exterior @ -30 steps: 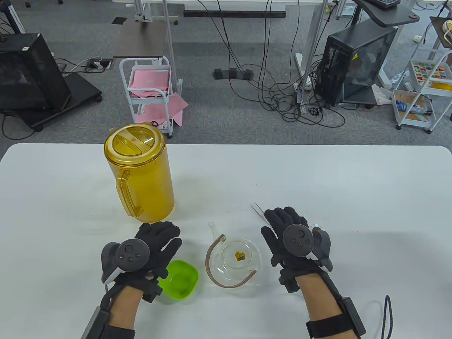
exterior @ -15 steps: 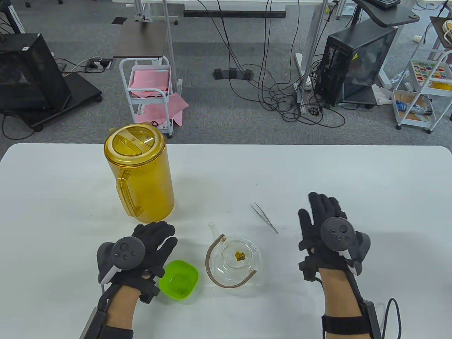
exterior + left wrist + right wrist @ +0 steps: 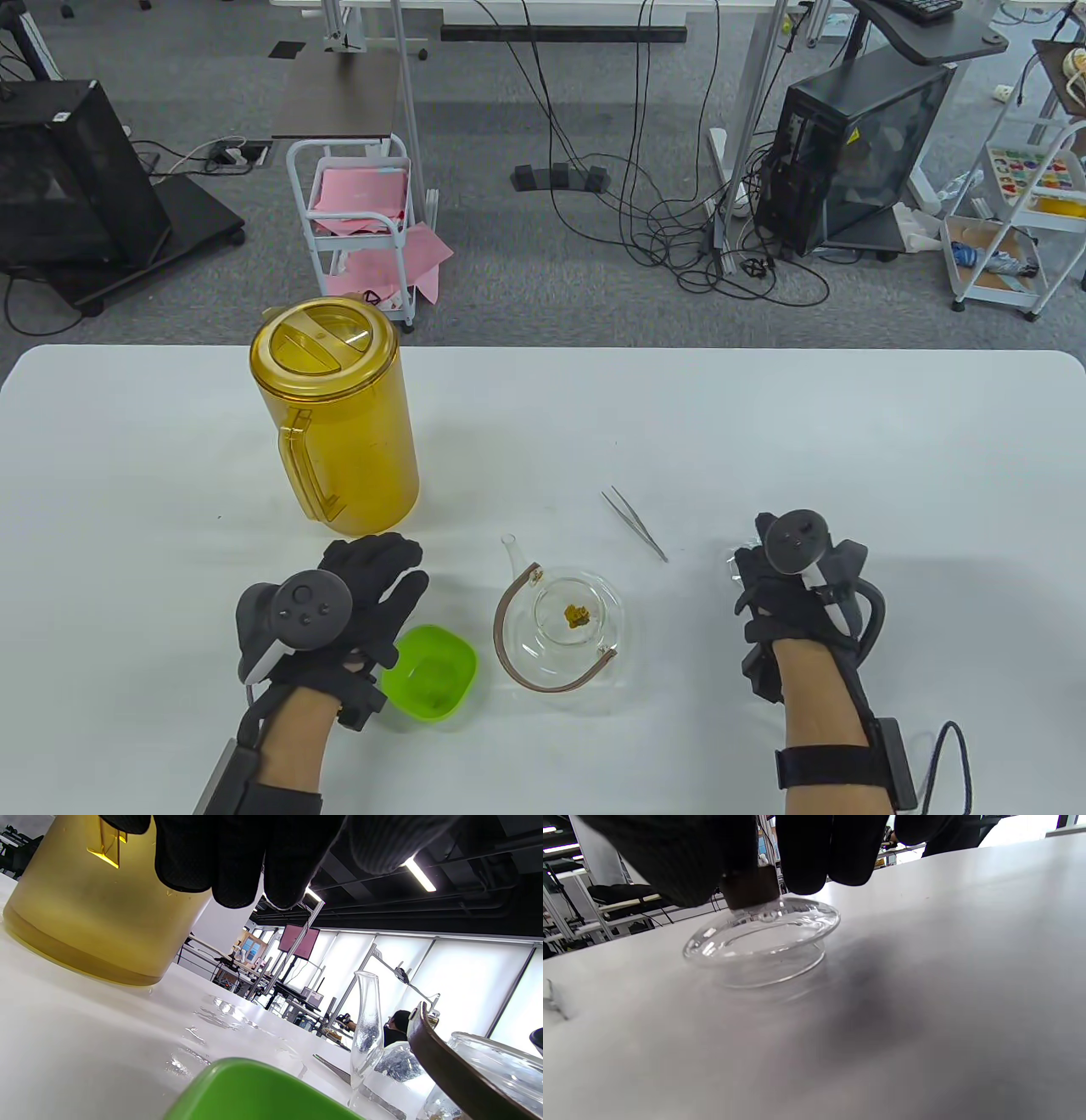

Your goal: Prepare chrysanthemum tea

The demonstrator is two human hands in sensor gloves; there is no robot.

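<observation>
An open glass teapot with a brown handle stands on the white table, a yellow chrysanthemum lying in its bottom. To its right, my right hand pinches the brown knob of the glass lid, which sits on the table. My left hand hovers with relaxed fingers by the green bowl, holding nothing. Metal tweezers lie between the teapot and my right hand. A lidded yellow pitcher stands behind my left hand.
The teapot's spout points away from me, towards the pitcher. The green bowl's rim lies just under my left wrist. Bare table stretches behind and to the right of the right hand.
My right hand has left the tweezers lying on the table, swung right, then come down and closed its fingers on the lid's knob. The left hand has barely moved.
</observation>
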